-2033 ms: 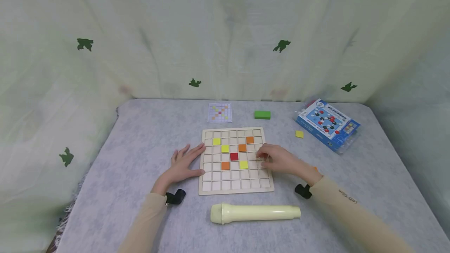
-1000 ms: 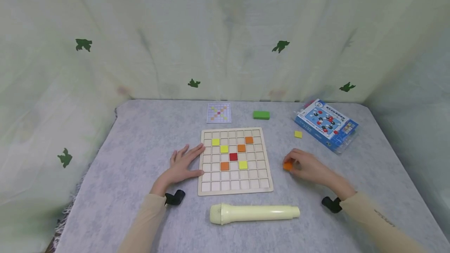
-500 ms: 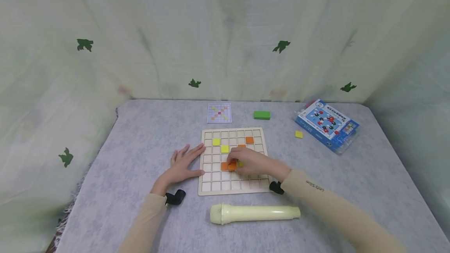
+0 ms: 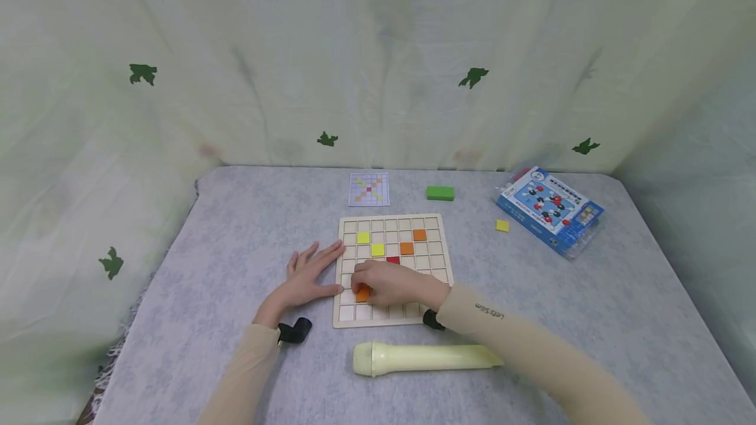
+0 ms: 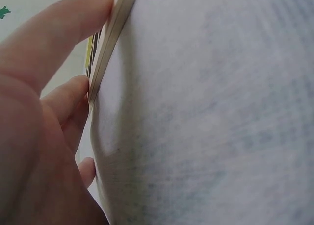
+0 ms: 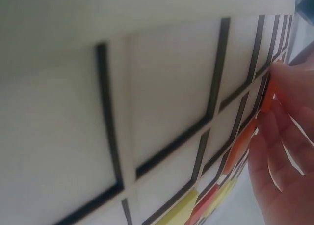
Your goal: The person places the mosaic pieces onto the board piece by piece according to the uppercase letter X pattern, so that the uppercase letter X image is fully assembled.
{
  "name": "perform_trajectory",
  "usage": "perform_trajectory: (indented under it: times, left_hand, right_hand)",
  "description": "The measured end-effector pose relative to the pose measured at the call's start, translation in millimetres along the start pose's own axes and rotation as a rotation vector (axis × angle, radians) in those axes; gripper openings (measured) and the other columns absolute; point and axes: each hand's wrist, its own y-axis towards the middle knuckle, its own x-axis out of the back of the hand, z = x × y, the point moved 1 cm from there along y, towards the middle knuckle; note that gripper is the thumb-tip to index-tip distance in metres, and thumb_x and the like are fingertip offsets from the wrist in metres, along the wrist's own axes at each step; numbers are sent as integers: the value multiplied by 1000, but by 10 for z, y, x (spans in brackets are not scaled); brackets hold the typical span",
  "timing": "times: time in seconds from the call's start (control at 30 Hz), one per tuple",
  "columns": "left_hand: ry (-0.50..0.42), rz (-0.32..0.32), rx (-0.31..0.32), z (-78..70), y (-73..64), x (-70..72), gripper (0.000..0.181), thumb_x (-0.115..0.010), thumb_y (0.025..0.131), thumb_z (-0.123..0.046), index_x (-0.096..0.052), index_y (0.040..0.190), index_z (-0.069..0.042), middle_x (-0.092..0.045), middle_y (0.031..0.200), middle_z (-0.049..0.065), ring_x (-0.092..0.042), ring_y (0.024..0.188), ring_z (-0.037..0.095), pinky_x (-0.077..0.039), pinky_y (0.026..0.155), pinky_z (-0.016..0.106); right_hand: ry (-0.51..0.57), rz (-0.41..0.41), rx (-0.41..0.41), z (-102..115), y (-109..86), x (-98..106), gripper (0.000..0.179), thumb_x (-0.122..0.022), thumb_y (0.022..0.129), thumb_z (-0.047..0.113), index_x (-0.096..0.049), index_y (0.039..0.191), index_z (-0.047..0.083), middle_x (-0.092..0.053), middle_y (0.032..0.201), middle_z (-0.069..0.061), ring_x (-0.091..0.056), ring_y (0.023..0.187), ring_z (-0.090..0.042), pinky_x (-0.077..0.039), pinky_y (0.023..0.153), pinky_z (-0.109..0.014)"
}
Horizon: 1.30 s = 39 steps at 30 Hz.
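My right hand (image 4: 392, 283) reaches over the lower left part of a wooden grid board (image 4: 347, 313), pinching an orange square tile (image 4: 362, 294) between thumb and fingers. In the right wrist view this held tile (image 6: 267, 95) is at the board, past another orange tile (image 6: 240, 144). Spread flat, my left hand (image 4: 307, 279) touches the board's left edge with thumb and fingertips. Yellow tiles (image 4: 377, 250), orange tiles (image 4: 407, 248) and a red tile (image 4: 392, 260) lie in the grid. My right hand covers some cells.
Behind the board lies a pattern card (image 4: 369, 189), with a green block (image 4: 440, 193) to its right. A loose yellow tile (image 4: 502, 225) is near a blue box (image 4: 550, 208). A cream microphone-shaped object (image 4: 425, 357) lies in front, partly under the right sleeve.
My right hand went right from the board, took an orange tile on the table and carried it leftward to the board's lower left. My left hand has stayed at the board's edge.
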Motion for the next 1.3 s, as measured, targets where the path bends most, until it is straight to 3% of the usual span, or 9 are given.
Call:
perform_trajectory:
  times: [0.27,0.4,0.63,0.87,1.03,1.2,1.3]
  left_hand:
    - [3,1,14,7,4,-4,81,-70,86,-40,-30,152,-16,-20,158,0,1,143,36,11,105,60]
    - [5,3,20,6,15,-12,81,-70,86,-40,-30,152,-16,-21,158,0,1,143,36,11,105,60]
    - [3,10,29,2,19,-7,81,-70,86,-40,-29,152,-16,-20,158,0,1,143,35,12,105,59]
    - [5,3,28,10,-2,1,81,-70,86,-40,-29,152,-15,-21,158,2,1,143,37,12,105,60]
    - [2,2,26,4,-1,5,81,-70,86,-40,-29,152,-16,-21,158,1,1,143,36,13,105,60]
    - [-4,3,25,2,6,0,81,-70,86,-40,-30,152,-16,-21,158,0,1,143,36,13,105,59]
    - [-5,8,26,-2,10,-2,81,-70,86,-40,-30,152,-16,-20,158,0,1,143,36,13,105,59]
  right_hand:
    - [58,-30,-24,-40,-79,16,25,-63,82,-2,-68,103,11,-59,98,4,-52,89,-9,-43,83,-18]
    - [148,-85,-114,-153,-267,122,24,-62,87,1,-68,108,9,-61,104,3,-56,93,-11,-45,84,-24]
    - [253,-282,-356,-684,-956,346,24,-65,85,0,-66,109,6,-63,106,-3,-57,97,-21,-48,83,-37]
    - [231,-441,-522,-1271,-1625,467,30,-67,85,-2,-62,114,-1,-61,112,-16,-56,105,-34,-46,89,-49]
    - [195,-433,-602,-1460,-1823,504,34,-67,85,1,-60,119,-1,-57,121,-19,-49,115,-38,-38,96,-54]
    - [157,-383,-630,-1508,-1844,485,36,-66,85,2,-59,120,-1,-53,127,-23,-42,122,-42,-30,102,-57]
    - [142,-374,-633,-1523,-1835,453,33,-65,85,1,-60,118,-1,-54,126,-24,-43,120,-42,-30,101,-57]
